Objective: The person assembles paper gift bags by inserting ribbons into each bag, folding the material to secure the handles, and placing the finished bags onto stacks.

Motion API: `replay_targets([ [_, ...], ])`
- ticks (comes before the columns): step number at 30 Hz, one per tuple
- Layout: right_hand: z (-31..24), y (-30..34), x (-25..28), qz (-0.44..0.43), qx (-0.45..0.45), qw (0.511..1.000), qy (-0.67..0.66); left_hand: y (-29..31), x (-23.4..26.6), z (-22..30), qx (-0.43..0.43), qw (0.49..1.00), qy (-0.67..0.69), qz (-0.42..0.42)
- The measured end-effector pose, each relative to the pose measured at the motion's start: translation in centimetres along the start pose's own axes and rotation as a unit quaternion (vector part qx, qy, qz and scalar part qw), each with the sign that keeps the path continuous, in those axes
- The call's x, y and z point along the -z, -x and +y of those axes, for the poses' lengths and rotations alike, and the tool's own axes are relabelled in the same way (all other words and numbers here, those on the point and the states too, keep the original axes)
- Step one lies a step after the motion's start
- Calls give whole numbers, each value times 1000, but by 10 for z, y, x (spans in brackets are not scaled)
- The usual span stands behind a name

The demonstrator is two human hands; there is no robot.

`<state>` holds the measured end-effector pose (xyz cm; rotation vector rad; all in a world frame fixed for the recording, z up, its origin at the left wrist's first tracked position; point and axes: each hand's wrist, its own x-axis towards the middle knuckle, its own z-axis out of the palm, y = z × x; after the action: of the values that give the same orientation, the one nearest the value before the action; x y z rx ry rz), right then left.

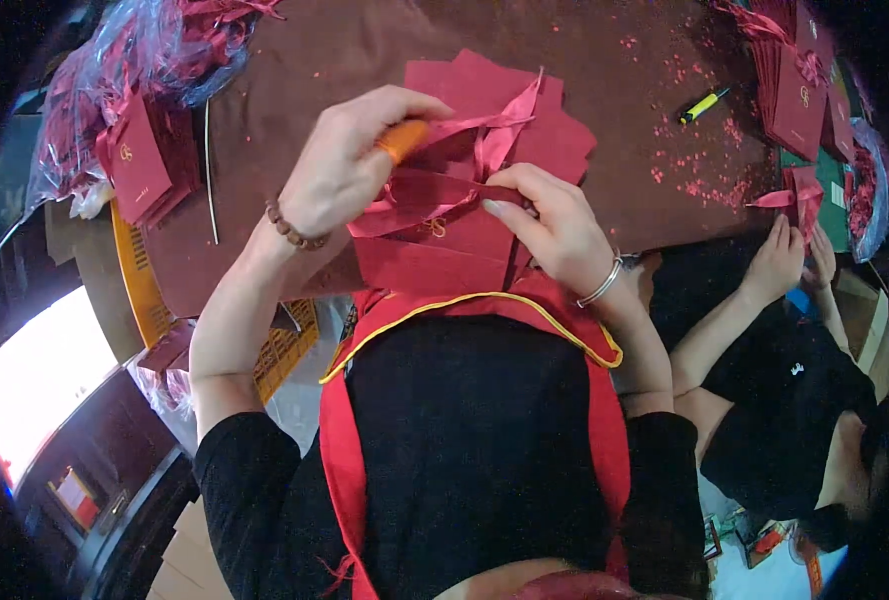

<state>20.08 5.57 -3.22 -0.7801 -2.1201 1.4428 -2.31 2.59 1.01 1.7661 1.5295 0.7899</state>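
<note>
Several dark red paper gift bags [435, 265] with pink-red ribbons lie overlapping in front of me. My left hand [350, 160], wearing a beaded bracelet, is closed round an orange object [402, 141], perhaps a tool handle; its working part does not show. Its fingertips meet one end of a ribbon [510, 118], which stretches right across the pile. Lower and to the right, my right hand [553, 222], with a silver bangle, pinches another stretch of ribbon [435, 190] at the mouth of the nearest bag. That ribbon runs left beneath my left hand.
Finished-looking red bags stand at far left [143, 160] and far right [797, 100], beside clear plastic wrapping [170, 50]. A yellow-green cutter [703, 106] and red scraps lie on the brown table [605, 110]. At right a co-worker's hands [777, 262] handle a ribboned bag. A yellow crate [287, 350] sits below.
</note>
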Motion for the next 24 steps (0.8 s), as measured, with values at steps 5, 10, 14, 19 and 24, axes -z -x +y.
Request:
replay_targets([
  [5, 1, 1, -1, -6, 8, 1000, 14, -15, -15, 9, 13, 997, 20, -69],
  [10, -4, 3, -2, 1, -13, 1000, 19, -20, -17, 14, 24, 994, 3, -109],
  [14, 4, 2, -3, -31, -86, 994, -51, -24, -20, 9, 66, 988, 51, -132],
  [19, 11, 1, -4, -76, -73, 994, -13, -59, -4, -11, 137, 971, 194, 36],
  [24, 12, -1, -2, -76, -96, 991, -53, -64, 10, -27, 131, 978, 162, -15],
])
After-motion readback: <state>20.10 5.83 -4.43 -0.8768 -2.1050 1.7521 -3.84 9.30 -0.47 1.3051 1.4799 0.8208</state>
